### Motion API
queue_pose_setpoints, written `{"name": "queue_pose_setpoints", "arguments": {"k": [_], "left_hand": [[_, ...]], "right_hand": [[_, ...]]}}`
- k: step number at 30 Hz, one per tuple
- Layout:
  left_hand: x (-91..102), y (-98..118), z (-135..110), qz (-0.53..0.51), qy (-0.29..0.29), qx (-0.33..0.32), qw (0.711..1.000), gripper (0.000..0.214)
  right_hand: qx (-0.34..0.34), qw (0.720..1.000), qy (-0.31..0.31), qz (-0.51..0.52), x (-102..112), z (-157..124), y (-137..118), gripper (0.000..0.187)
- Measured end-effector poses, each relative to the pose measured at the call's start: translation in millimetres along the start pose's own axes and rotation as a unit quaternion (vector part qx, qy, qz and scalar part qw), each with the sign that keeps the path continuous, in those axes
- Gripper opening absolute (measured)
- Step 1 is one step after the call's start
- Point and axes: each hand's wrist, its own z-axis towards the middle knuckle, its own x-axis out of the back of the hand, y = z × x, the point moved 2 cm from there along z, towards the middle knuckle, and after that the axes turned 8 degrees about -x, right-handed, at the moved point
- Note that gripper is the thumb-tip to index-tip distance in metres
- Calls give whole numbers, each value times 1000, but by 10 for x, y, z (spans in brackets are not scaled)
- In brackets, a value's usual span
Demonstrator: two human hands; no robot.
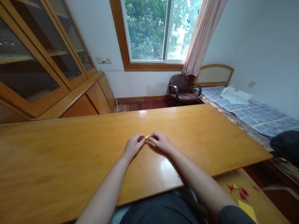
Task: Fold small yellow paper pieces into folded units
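A small piece of folded yellow paper point(147, 136) is held between my two hands, just above the wooden tabletop point(77, 155). My left hand point(135, 145) pinches its left end with the fingertips. From the other side, my right hand point(160, 141) has its fingers curled and closed on the right end. The paper comes to a narrow point; most of its lower part is hidden behind my fingers. Both forearms reach in from the near edge of the table.
On a lower surface at the right lie several small red and yellow folded paper pieces point(243, 193) and a yellow paper sheet point(248, 211). Beyond the table are a brown armchair point(179, 87), a bed point(252, 115) with a dark bag point(286, 146), and a glass-door cabinet point(65, 71).
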Motion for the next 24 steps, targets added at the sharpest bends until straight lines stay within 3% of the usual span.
{"name": "queue_pose_setpoints", "arguments": {"k": [8,24], "left_hand": [[-9,-13,5,-56,7,21,998,18],[2,45,-5,69,-12,-17,997,14]], "right_hand": [[-6,1000,-3,17,11,9,9,13],[-33,999,1,-20,7,18,-4,12]]}}
